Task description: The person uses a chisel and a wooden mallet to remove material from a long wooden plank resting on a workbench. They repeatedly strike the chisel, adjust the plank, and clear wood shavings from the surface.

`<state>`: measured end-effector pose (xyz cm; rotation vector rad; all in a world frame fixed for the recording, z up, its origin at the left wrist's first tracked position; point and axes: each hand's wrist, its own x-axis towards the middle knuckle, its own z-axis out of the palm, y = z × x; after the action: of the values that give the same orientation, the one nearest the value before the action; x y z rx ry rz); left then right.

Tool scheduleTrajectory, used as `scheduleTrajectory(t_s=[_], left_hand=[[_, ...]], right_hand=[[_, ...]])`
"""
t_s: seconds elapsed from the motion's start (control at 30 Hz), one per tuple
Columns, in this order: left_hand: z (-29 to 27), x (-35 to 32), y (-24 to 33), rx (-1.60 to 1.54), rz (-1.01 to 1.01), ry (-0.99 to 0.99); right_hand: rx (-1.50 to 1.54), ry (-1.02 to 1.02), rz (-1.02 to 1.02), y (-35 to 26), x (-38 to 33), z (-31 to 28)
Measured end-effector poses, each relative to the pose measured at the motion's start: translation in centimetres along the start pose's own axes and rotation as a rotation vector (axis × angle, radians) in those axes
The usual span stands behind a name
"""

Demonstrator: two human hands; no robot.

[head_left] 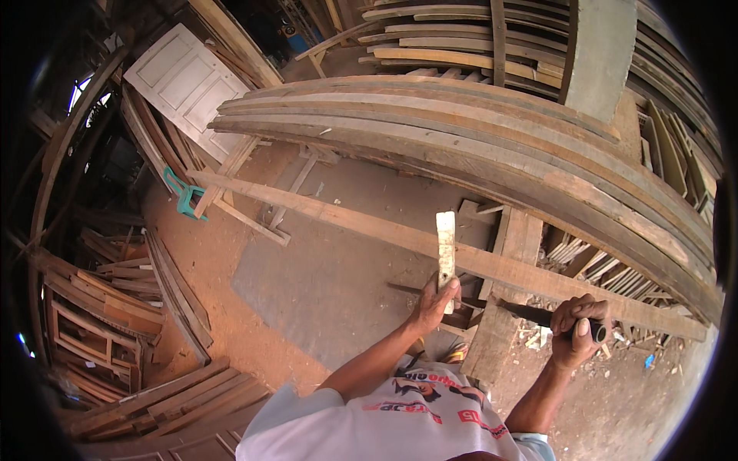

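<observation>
My left hand (437,306) is closed around a narrow, flat, whitish strip (446,250) with worn, speckled faces, standing up from the fist. My right hand (578,332) grips the dark round handle of a tool (530,313); its thin dark shaft points left, and its working end is too unclear to name. Just beyond both hands runs a long, narrow wooden board (369,223), slanting from the far left to the near right. Under its right part, close to my right hand, lies a wide plank (498,338).
Beyond the board, long thick planks (461,138) lie stacked across the view. A white panelled door (188,84) leans at the far left, near a green plastic stool (184,196). Timber piles (177,399) line the left side. Wood scraps (600,265) litter the right.
</observation>
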<state>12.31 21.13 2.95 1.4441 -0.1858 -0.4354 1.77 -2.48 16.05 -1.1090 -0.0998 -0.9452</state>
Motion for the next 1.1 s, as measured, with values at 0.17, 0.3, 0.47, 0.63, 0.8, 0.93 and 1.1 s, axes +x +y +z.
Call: scheduleTrajectory(t_s=[0.17,0.3,0.47,0.63,0.8,0.93,1.1], left_hand=[[-5.2,-2.0,1.2,0.28,0.078,0.244],[-11.0,-3.0,-1.5,0.161,-0.042,0.494],[-17.2,-2.3,-5.0,-0.096,-0.185,0.753],[-24.9,1.7,-8.5,-0.062,-0.41,0.872],[-31.3,5.7,-10.9,0.225,-0.57,0.937],[-32.8,6.4,-14.1,0.275,-0.48,0.955],[-36.3,3.5,-21.5,0.3,-0.482,0.996]], right_hand=[[-0.056,0.025,-0.207,-0.7,1.7,0.7],[-0.084,0.035,-0.261,0.8,2.7,1.0],[-0.391,0.058,-0.085,3.1,2.9,3.9],[-0.646,0.019,0.025,5.1,2.1,7.5],[-0.689,0.126,-0.104,7.4,1.5,8.8],[-0.686,0.174,-0.202,8.1,1.1,8.1],[-0.634,0.259,-0.341,8.8,1.1,8.1]])
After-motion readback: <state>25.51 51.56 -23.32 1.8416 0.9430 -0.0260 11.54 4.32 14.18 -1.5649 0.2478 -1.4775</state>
